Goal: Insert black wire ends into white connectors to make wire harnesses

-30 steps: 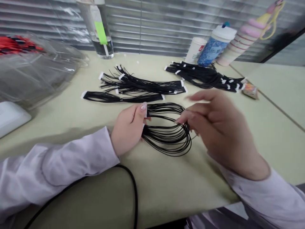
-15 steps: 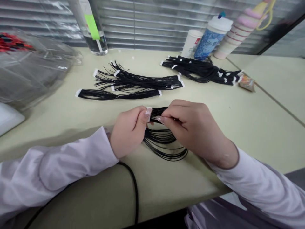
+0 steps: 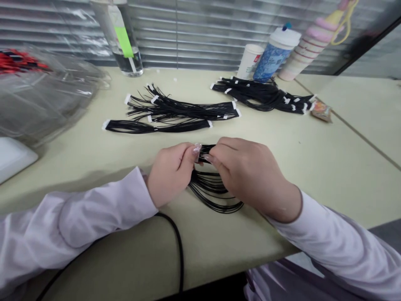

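Note:
My left hand (image 3: 171,173) is closed on the white connector end of a black wire bundle (image 3: 216,205), its thumb on top of the connector. Close to its right, my right hand (image 3: 250,171) pinches the black wires beside the connector, thumb and fingers together. The bundle curves in loops beneath both hands, over the pale table (image 3: 328,167). Behind the hands lies a single bundle with white connectors at both ends (image 3: 175,126), and behind that a pile of similar wires (image 3: 188,109). My right palm hides part of the held wires.
Another black wire pile (image 3: 266,96) lies at the back right, beside a small packet (image 3: 321,111). Along the blinds stand a clear bottle (image 3: 127,54), a white cup (image 3: 249,62), a blue cup (image 3: 274,56) and a striped bottle (image 3: 302,54). Plastic bags (image 3: 53,96) lie left; a black cable (image 3: 178,246) runs in front.
My right hand has moved slightly left, closer to the connector and my left hand. The view has shifted a little. Both hands keep hold of the bundle.

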Demonstrator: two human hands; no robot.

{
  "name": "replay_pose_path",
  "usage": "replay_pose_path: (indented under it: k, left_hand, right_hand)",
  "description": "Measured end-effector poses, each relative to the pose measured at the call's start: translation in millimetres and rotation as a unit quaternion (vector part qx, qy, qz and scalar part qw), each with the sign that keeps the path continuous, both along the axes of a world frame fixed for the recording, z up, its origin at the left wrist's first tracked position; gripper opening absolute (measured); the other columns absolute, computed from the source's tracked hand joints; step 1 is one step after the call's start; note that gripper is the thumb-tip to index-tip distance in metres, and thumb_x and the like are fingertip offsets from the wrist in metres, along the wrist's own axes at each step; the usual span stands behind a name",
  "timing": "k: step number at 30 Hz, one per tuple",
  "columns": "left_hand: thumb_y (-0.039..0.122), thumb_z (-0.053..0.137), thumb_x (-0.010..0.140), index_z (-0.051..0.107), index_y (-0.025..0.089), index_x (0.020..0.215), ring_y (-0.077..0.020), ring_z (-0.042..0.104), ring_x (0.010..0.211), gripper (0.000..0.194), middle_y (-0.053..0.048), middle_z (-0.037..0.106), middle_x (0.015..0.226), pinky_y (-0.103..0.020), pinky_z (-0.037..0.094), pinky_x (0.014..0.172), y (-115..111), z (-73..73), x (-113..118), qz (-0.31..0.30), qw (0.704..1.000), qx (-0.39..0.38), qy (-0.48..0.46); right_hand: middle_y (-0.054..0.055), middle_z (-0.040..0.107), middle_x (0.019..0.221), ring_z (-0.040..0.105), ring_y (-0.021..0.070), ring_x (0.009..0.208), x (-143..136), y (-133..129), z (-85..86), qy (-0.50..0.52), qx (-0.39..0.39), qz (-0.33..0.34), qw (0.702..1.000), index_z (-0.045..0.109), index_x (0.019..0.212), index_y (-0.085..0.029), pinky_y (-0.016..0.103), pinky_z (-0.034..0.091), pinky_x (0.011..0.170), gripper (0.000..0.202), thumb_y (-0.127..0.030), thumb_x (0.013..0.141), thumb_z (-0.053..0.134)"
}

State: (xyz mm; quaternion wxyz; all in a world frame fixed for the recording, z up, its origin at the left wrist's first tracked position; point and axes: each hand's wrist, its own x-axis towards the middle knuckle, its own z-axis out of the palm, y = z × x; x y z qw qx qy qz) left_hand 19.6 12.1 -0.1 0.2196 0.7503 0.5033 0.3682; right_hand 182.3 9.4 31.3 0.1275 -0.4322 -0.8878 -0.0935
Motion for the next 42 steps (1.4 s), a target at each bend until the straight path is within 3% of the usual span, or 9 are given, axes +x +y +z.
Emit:
replay_pose_path:
  k: [23, 26, 28, 31, 33, 36, 38, 40, 42]
  left_hand:
    - [0.032, 0.035, 0.089, 0.048, 0.017, 0.057, -0.0107, 0.051, 0.054, 0.038, 0.000, 0.056, 0.055, -0.023, 0.037, 0.054, 2.7, 1.6, 1.8, 0.003, 0.996, -0.077, -0.040]
    - [0.038, 0.034, 0.089, 0.045, 0.018, 0.058, -0.0111, 0.049, 0.052, 0.039, 0.001, 0.051, 0.053, -0.024, 0.036, 0.051, 2.9, 2.7, 1.6, 0.026, 0.990, -0.118, -0.079]
    - [0.043, 0.032, 0.087, 0.049, 0.018, 0.064, -0.0113, 0.048, 0.048, 0.038, 0.002, 0.050, 0.053, -0.024, 0.036, 0.047, 3.1, 2.6, 1.1, 0.047, 0.977, -0.170, -0.122]
    - [0.046, 0.035, 0.084, 0.052, 0.017, 0.072, -0.0105, 0.043, 0.039, 0.036, 0.004, 0.046, 0.050, -0.024, 0.034, 0.039, 3.1, 2.4, 0.4, 0.044, 0.950, -0.245, -0.186]
    - [0.034, 0.038, 0.080, 0.056, 0.016, 0.081, -0.0098, 0.044, 0.041, 0.026, 0.003, 0.048, 0.051, -0.022, 0.033, 0.040, 1.8, 2.7, -0.5, 0.025, 0.932, -0.270, -0.242]
    - [0.019, 0.034, 0.071, 0.053, 0.014, 0.103, -0.0103, 0.049, 0.042, 0.037, 0.001, 0.056, 0.056, -0.022, 0.039, 0.045, -0.3, 4.1, -5.4, -0.024, 0.914, -0.303, -0.269]
    - [0.019, 0.030, 0.072, 0.049, 0.013, 0.111, -0.0117, 0.056, 0.048, 0.043, -0.002, 0.062, 0.065, -0.024, 0.044, 0.050, 1.2, 6.1, -13.3, -0.042, 0.944, -0.278, -0.173]
    - [0.024, 0.026, 0.079, 0.044, 0.015, 0.118, -0.0137, 0.063, 0.061, 0.044, -0.005, 0.067, 0.078, -0.026, 0.049, 0.061, 7.2, 9.6, -26.9, -0.018, 0.983, -0.182, 0.010]
    - [0.033, 0.032, 0.081, 0.041, 0.016, 0.124, -0.0196, 0.064, 0.081, 0.047, -0.009, 0.067, 0.092, -0.033, 0.048, 0.077, 18.0, 14.6, -46.2, 0.032, 0.988, -0.127, 0.085]
  right_hand:
    - [0.003, 0.056, 0.067, 0.048, 0.0136, 0.066, -1.7, 6.8, -9.0, 0.092, -0.023, 0.033, 0.995, 0.058, 0.068, -0.016, 0.027, 0.035, 0.061, 0.023, -0.020, 0.085, 0.043]
    - [0.010, 0.061, 0.092, 0.052, 0.0207, 0.090, 5.2, 12.3, -9.0, 0.161, 0.002, 0.066, 0.985, 0.058, 0.082, -0.014, 0.034, 0.041, 0.079, 0.018, -0.031, 0.079, 0.055]
    - [0.016, 0.054, 0.118, 0.048, 0.0261, 0.110, 10.5, 16.2, -10.3, 0.197, -0.028, 0.075, 0.977, 0.056, 0.102, -0.013, 0.041, 0.039, 0.091, 0.039, -0.035, 0.071, 0.065]
    - [0.005, 0.066, 0.094, 0.061, 0.0185, 0.082, 17.5, 29.5, -11.5, 0.241, -0.127, 0.035, 0.961, 0.059, 0.103, -0.021, 0.034, 0.048, 0.076, 0.031, -0.030, 0.073, 0.062]
    - [0.001, 0.065, 0.075, 0.060, 0.0136, 0.060, 24.3, 47.6, -6.3, 0.280, -0.103, -0.008, 0.955, 0.060, 0.095, -0.020, 0.028, 0.049, 0.060, 0.023, -0.035, 0.078, 0.055]
    - [0.001, 0.059, 0.066, 0.055, 0.0128, 0.048, 44.5, 88.4, 13.8, 0.371, -0.021, -0.123, 0.920, 0.051, 0.108, -0.015, 0.026, 0.045, 0.046, 0.040, -0.046, 0.085, 0.041]
    - [0.005, 0.060, 0.075, 0.056, 0.0137, 0.051, 64.6, 116.9, 28.3, 0.416, 0.030, -0.199, 0.887, 0.041, 0.119, -0.011, 0.028, 0.045, 0.047, 0.048, -0.046, 0.087, 0.036]
    - [0.009, 0.060, 0.088, 0.058, 0.0148, 0.063, 84.8, 137.4, 35.1, 0.438, 0.066, -0.260, 0.858, 0.037, 0.123, -0.010, 0.031, 0.049, 0.056, 0.047, -0.043, 0.089, 0.034]
    - [0.010, 0.057, 0.105, 0.058, 0.0172, 0.087, 98.6, 145.7, 29.4, 0.435, 0.094, -0.300, 0.844, 0.042, 0.120, -0.014, 0.037, 0.048, 0.076, 0.044, -0.042, 0.087, 0.044]
